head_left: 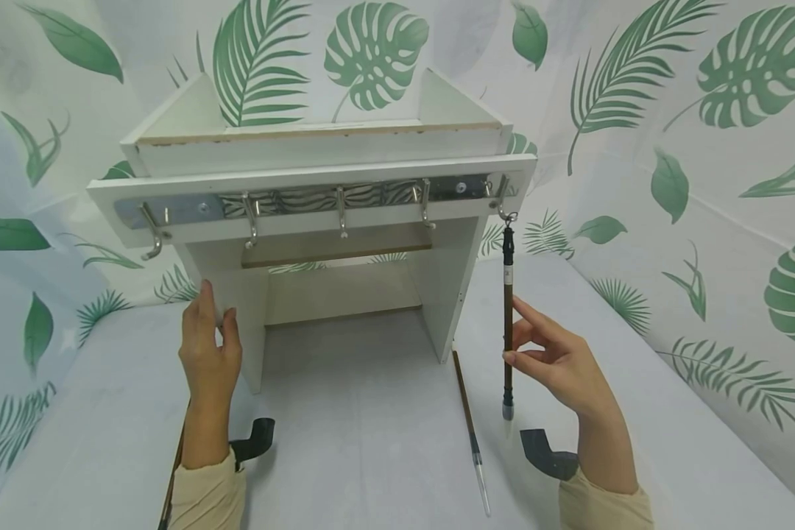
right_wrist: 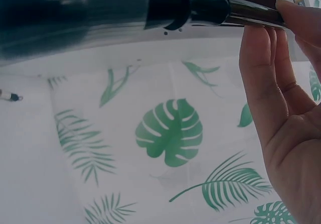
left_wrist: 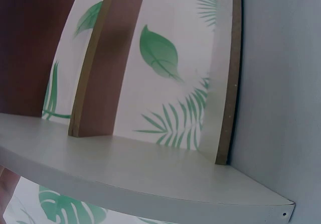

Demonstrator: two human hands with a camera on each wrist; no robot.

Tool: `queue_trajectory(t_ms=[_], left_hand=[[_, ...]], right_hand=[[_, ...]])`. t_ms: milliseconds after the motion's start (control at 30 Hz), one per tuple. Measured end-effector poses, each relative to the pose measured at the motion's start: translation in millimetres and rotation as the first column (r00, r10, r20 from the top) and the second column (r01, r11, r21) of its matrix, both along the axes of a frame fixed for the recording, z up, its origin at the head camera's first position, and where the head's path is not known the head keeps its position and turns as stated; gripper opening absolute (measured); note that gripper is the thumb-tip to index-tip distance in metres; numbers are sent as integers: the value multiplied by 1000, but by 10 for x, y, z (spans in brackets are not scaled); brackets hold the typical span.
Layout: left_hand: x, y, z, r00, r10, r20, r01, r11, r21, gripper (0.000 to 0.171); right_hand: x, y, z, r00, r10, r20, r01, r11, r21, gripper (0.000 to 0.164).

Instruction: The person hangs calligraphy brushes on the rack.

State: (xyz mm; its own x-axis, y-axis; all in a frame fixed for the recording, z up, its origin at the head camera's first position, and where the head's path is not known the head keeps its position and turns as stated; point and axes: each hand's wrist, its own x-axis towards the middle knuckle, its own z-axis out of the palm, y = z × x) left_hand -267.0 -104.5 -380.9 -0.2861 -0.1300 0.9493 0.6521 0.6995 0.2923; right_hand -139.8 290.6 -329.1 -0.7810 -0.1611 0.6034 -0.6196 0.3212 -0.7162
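A brown-handled calligraphy brush (head_left: 508, 316) with a clear cap over its tip hangs upright, its loop at the rightmost metal hook (head_left: 503, 199). My right hand (head_left: 556, 361) pinches its handle between thumb and fingers. Up close in the right wrist view, the capped brush end (right_wrist: 100, 15) looms blurred, and the fingers (right_wrist: 263, 78) meet the handle. The hook rail (head_left: 318, 199) crosses the front of a white shelf unit (head_left: 453, 280). By the unit's left side panel, my left hand (head_left: 208, 346) is raised with fingers fairly straight, gripping nothing. The left wrist view shows the unit's boards (left_wrist: 125, 158).
A second capped brush (head_left: 467, 412) lies on the pale tablecloth (head_left: 344, 442), right of the unit. Another dark brush (head_left: 174, 471) lies partly behind the left forearm. Several more hooks line the rail. A leaf-print curtain (head_left: 636, 147) stands behind and to the right.
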Motion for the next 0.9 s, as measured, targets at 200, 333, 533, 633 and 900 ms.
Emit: queue_trajectory(t_ms=[200,333,533,633,900], left_hand=[[0,-23,-12,1000,2,6,-2,1000,3,66],[-5,-41,-26,1000,6,11,-6,1000,7,64],[-21,-46,-35,1000,8,8,-8,1000,2,63],[-28,-37,-33,1000,6,10,-5,1000,-4,62],[-36,-26,-14,1000,12,23,-12,1000,-6,59]], right_hand=[[-4,-19,2,999,-40,31,40,999,24,73],[-11,-36,3,996,-72,48,70,996,49,73],[-24,-39,-15,994,-92,50,89,994,62,73],[-24,-26,-23,994,-93,58,89,994,56,73],[-51,-17,-27,997,-51,53,50,999,17,72]])
